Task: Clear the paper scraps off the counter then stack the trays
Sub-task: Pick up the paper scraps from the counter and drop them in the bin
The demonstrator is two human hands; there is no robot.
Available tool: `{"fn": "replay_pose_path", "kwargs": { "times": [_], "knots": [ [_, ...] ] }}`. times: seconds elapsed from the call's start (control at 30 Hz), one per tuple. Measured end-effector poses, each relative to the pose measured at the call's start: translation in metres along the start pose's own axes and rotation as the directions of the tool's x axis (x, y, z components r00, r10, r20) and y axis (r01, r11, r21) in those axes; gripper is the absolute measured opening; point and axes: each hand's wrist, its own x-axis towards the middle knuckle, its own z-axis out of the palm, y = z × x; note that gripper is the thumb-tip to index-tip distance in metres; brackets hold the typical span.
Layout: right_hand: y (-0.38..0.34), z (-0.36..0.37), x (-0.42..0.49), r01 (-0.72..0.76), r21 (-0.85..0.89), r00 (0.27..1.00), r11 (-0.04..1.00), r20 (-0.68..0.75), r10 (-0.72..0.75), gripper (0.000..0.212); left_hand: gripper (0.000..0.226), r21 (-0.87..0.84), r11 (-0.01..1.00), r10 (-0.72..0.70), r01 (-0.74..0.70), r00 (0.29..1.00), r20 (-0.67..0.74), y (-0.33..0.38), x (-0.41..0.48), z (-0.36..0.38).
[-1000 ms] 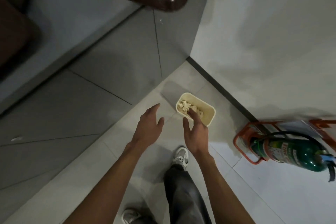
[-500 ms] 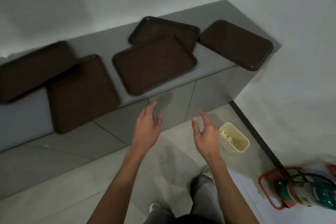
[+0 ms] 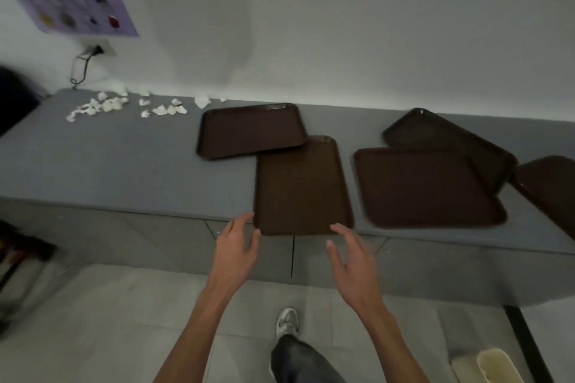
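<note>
Several dark brown trays lie scattered on the grey counter [image 3: 124, 158]. The nearest tray [image 3: 301, 186] overhangs the counter's front edge, with another tray [image 3: 249, 130] behind it on the left. Two overlapping trays [image 3: 426, 186] [image 3: 448, 137] sit to the right, and one more tray [image 3: 550, 183] is cut off at the right edge. White paper scraps [image 3: 105, 104] lie strewn at the counter's back left. My left hand [image 3: 238, 246] and right hand [image 3: 351, 258] hover empty with spread fingers just below the nearest tray's front corners.
A cream bin [image 3: 497, 367] stands on the floor at the lower right. A poster [image 3: 71, 0] and a wall socket with a cable [image 3: 93, 51] are on the wall at upper left. A dark object [image 3: 15, 96] sits at the counter's left end.
My view has swung up and left from the bin on the floor to the counter. Both empty hands have risen from over the bin to the nearest tray's front edge.
</note>
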Motion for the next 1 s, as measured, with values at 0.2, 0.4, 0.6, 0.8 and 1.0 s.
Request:
{"fn": "replay_pose_path", "kwargs": {
  "times": [0.2,0.4,0.6,0.8,1.0],
  "knots": [
    [-0.048,0.093,0.091,0.087,0.014,0.991,0.996,0.105,-0.088,0.034,0.037,0.009,0.992,-0.123,0.124,0.991,-0.060,-0.072,0.077,-0.041],
    [-0.105,0.184,0.188,0.154,0.050,0.959,0.987,0.233,-0.162,0.032,0.036,0.041,0.976,-0.209,0.214,0.972,-0.109,-0.131,0.149,-0.094],
    [-0.157,0.266,0.267,0.254,0.069,0.911,0.965,0.318,-0.262,0.029,0.036,0.049,0.943,-0.318,0.328,0.936,-0.149,-0.186,0.207,-0.134],
    [-0.199,0.356,0.339,0.288,0.054,0.887,0.956,0.361,-0.288,0.031,0.035,0.024,0.932,-0.354,0.362,0.922,-0.156,-0.249,0.275,-0.167],
    [-0.262,0.450,0.418,0.321,-0.073,0.879,0.944,0.393,-0.268,0.035,0.035,0.046,0.951,-0.305,0.307,0.952,-0.035,-0.316,0.357,-0.200]
  ]
}}
